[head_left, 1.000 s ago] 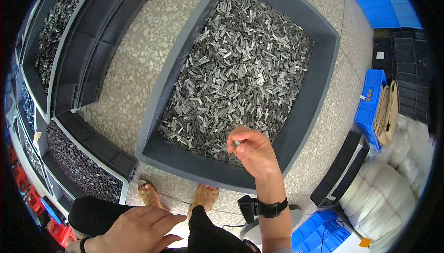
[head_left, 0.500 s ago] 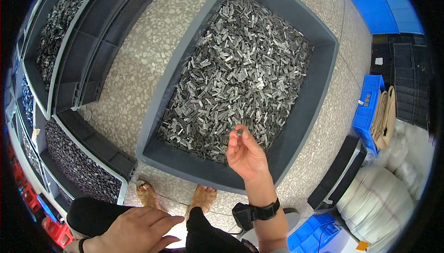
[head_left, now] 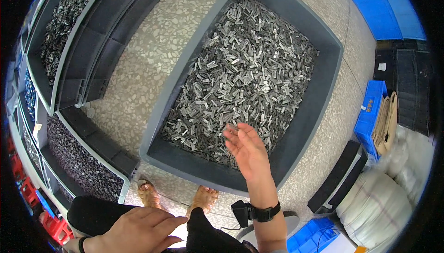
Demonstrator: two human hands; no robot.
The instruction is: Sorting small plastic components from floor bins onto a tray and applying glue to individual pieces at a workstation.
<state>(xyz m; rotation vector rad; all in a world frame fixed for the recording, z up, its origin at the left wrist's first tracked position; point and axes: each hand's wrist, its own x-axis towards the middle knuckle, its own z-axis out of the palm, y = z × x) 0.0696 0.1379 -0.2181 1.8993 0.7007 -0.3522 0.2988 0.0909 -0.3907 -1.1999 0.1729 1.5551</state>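
Observation:
Over the near part of a large grey bin (head_left: 330, 79), my right hand (head_left: 252, 156) is raised palm-up with its fingers curled. Between its thumb and fingertips is a small grey metal piece (head_left: 233, 130), slightly smeared by motion. Many like it, short oblong grey metal pieces (head_left: 249, 72), lie heaped in the bin below. A black strap with a small box (head_left: 256, 213) circles my right wrist. My left hand (head_left: 141, 229) rests on my dark-clothed thigh at the lower left, fingers stretched out and holding nothing.
Stacked dark crates (head_left: 97, 54) at left hold black ring-shaped parts (head_left: 69, 17); another holds small dark pieces (head_left: 83, 156). At right are a blue crate with brown folded material (head_left: 384, 123), a black box (head_left: 335, 179) and a white sack (head_left: 374, 206). My feet (head_left: 203, 199) stand before the bin.
My right hand has turned slightly and its fingers have shifted around the small metal piece. The view has moved a little, while my left hand stays on my thigh.

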